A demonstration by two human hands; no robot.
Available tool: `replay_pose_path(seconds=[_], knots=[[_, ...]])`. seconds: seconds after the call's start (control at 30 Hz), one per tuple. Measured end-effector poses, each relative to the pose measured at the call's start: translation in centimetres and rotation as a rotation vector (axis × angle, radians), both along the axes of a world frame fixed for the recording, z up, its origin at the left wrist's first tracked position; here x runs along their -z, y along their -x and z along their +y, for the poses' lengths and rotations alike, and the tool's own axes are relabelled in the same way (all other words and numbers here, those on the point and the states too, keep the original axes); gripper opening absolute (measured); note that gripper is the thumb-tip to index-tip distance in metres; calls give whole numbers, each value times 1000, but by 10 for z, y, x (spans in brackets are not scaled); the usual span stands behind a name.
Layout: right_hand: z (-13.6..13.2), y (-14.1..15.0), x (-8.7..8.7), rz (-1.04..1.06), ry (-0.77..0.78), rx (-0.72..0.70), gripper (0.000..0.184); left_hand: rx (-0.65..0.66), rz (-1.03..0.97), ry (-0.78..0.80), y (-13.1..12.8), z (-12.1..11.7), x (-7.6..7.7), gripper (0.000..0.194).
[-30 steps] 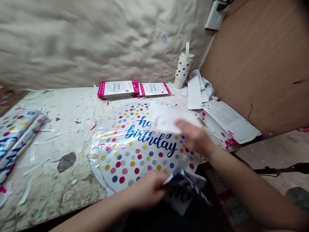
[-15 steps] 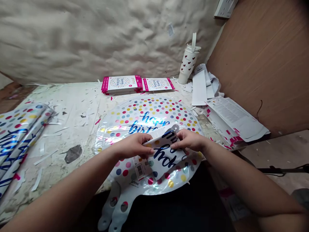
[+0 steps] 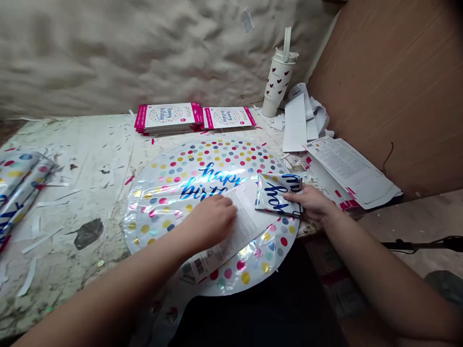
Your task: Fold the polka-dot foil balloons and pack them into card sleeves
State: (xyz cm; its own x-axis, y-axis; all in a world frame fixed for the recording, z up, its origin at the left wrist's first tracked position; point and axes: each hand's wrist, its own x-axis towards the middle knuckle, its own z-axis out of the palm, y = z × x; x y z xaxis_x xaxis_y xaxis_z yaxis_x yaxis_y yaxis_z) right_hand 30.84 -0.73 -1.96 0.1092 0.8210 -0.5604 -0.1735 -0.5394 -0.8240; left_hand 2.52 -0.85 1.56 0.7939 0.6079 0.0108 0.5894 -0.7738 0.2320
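Pinching a folded foil balloon (image 3: 275, 193), the right hand (image 3: 314, 201) sits beside a printed card (image 3: 244, 226); the left hand (image 3: 214, 219) curls over that card, finger grip unclear.

The balloon (image 3: 162, 212) is showing "happ" and "birt" in blue script, and a small "prima" is standing by its lower left edge. The packs (image 3: 166, 118) are bearing "happy birthday" and "prima". The card (image 3: 253, 214) is carrying a barcode (image 3: 198, 266); its print is running too small to read. The folded foil (image 3: 273, 193) is showing broken script.
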Motion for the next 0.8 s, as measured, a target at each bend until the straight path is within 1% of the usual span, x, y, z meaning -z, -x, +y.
replay_pose_path(seconds=[0.03,0.1,0.17,0.23,0.3,0.37,0.43,0.53,0.6,0.7,0.8], knots=[[-1,2,0,-11,-21,9,27,19,-1,-5,-13,7,0,25],[-3,6,-1,-60,-59,28,28,89,-1,-21,-34,20,6,23],[-6,6,0,-122,-94,43,30,137,-16,-57,-45,29,14,21],[-9,4,1,-191,-135,28,32,160,-41,-92,-46,33,21,20],[-12,3,-1,-267,-189,-20,34,188,-56,-105,-43,34,23,17],[-14,3,-6,-337,-222,-100,33,214,-65,-103,-41,33,20,15],[-14,4,-15,-366,-213,-212,31,225,-81,-115,-40,32,15,15],[-8,5,-29,-278,-162,-412,27,246,-104,-169,-41,29,9,16],[-1,4,-33,-187,-124,-518,27,280,-102,-193,-41,26,8,17],[10,3,-30,-117,-41,-578,30,320,-87,-185,-42,25,10,18],[19,1,-20,-43,58,-579,30,292,-64,-166,-42,26,14,16]])
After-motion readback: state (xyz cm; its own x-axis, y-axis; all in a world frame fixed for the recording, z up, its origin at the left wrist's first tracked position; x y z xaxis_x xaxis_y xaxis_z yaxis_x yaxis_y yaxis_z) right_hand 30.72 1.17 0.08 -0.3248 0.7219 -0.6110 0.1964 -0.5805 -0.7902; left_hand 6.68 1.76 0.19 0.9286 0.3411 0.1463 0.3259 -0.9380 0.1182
